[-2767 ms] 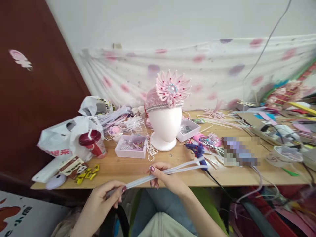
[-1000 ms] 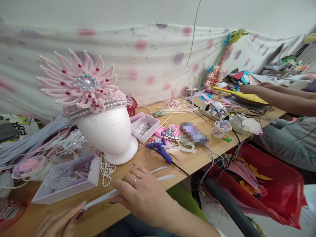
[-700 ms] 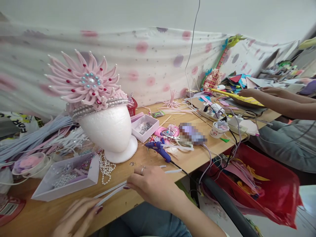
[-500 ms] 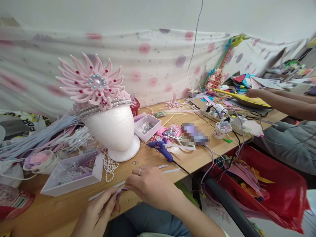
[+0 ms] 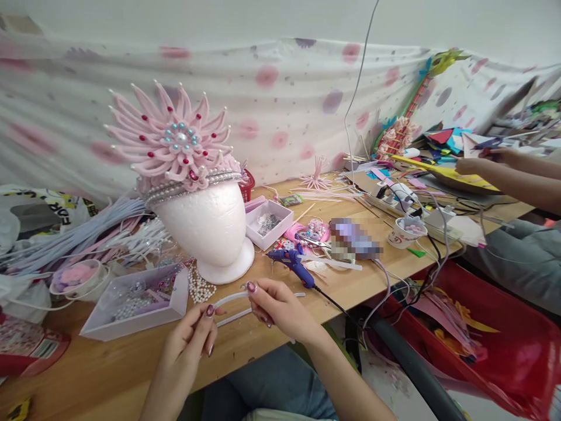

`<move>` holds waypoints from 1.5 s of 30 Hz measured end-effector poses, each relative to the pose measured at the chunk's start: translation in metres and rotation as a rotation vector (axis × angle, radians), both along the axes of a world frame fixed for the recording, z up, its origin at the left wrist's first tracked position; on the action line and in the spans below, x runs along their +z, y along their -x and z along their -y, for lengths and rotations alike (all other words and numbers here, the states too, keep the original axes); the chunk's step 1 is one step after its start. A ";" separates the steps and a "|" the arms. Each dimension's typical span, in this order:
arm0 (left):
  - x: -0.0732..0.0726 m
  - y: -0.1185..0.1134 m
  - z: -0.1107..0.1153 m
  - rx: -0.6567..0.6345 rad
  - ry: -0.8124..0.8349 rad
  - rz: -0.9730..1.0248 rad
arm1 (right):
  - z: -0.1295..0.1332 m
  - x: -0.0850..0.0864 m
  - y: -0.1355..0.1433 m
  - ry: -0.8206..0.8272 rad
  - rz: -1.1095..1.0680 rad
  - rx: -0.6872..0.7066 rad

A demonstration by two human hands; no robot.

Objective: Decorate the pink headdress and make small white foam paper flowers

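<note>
Now my left hand [image 5: 186, 339] and right hand [image 5: 283, 310] both have their fingers clamped on a pale strip [image 5: 232, 297], in front of the foam head [image 5: 208, 228]. To the head's right on the table [image 5: 109, 374] lies a glue gun [image 5: 298, 271]; to its left sits a bead box [image 5: 144, 325].

- Foam head [image 5: 202, 225], left: one.
- Flower headpiece [image 5: 173, 137]: one.
- Glue gun [image 5: 294, 267]: one.
- Open white boxes [image 5: 140, 327]: two.
- Filled cups [image 5: 401, 240], left and right: two.
- Near hands [image 5: 283, 310]: two.
- Pale strips [image 5: 231, 297] at these: two.
</note>
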State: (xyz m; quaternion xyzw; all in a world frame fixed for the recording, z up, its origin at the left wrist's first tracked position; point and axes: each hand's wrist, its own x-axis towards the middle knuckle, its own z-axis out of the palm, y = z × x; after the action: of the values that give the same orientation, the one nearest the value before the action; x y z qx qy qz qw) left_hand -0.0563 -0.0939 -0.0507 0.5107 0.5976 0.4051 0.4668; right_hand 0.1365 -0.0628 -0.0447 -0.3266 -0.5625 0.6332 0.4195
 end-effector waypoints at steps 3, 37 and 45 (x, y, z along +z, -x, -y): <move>-0.003 -0.023 0.001 0.057 0.061 0.256 | -0.006 -0.007 0.004 0.187 -0.236 0.023; -0.037 -0.061 0.045 -0.015 -0.425 0.170 | -0.020 -0.007 0.034 0.140 -0.713 -0.535; -0.042 -0.063 0.041 0.007 -0.485 0.180 | -0.018 -0.003 0.033 0.207 -0.777 -0.512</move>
State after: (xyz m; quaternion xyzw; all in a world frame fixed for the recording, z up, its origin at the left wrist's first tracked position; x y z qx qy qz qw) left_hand 0.0068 -0.1345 -0.0925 0.5677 0.4407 0.5820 0.3806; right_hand 0.1038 -0.0448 -0.0477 -0.2338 -0.1993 0.6373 0.7068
